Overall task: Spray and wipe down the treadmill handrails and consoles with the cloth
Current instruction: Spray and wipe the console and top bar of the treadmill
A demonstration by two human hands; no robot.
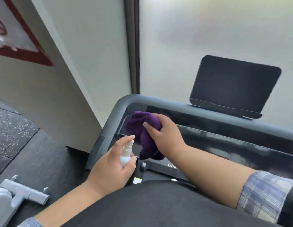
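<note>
My right hand (165,133) grips a bunched purple cloth (142,131) and presses it on the left end of the dark treadmill console (224,128), just inside the curved grey handrail (116,110). My left hand (111,167) holds a small white spray bottle (126,154) upright, with the forefinger over its nozzle, close below the cloth. The black screen (232,84) stands tilted at the back right of the console.
A white wall and a dark window frame post (134,46) rise behind the treadmill. Dark speckled gym floor (16,128) lies to the left. A grey piece of equipment (19,194) sits at the lower left. A red-framed picture (19,38) hangs upper left.
</note>
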